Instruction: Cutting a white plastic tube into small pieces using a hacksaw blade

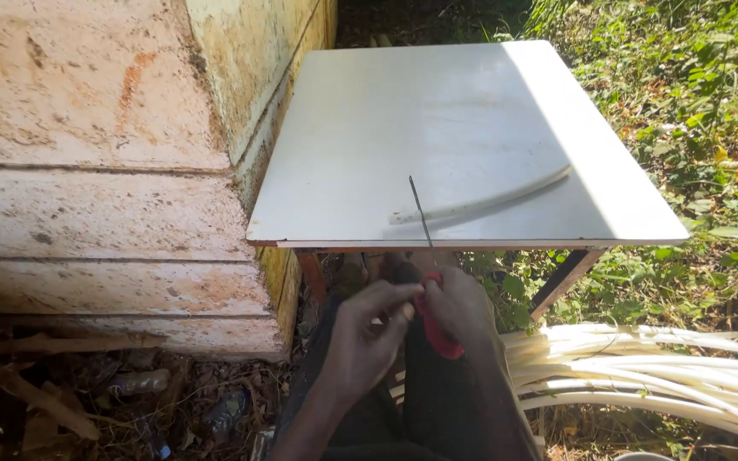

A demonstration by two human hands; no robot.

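Fingers point(399, 300) of your left hand point(367, 337) are curled narrow, tips pressing on the top of the red handle, right where it meets your right hand point(459, 309). Right hand is wrapped tight around that handle: it's a screwdriver point(427, 282), red grip point(437, 333) low in your fist, thin dark shaft point(420, 215) sticking up and away from you, tilted slightly left. The shaft tip sits over the near edge of the worktop point(463, 111) in this view; can't tell if it touches the surface or just hovers in front of it.

Both hands are below and just in front of the worktop's near edge, close over your lap, dark trousers point(437, 410) underneath.

On the worktop: one curved white strip point(482, 203), lying flat near the front edge, running from centre-left up to the right. The shaft crosses its left end in the picture. Rest of the white board is half in shade, half in sun.

To your right, on the ground: a bundle of long white strips point(651, 371), same look as the one on top, lying roughly side by side.

Left: a weathered concrete wall point(87, 171) in stepped layers, with dry leaves and litter point(130, 393) at its base. Right and behind the worktop: green weeds point(694, 102).
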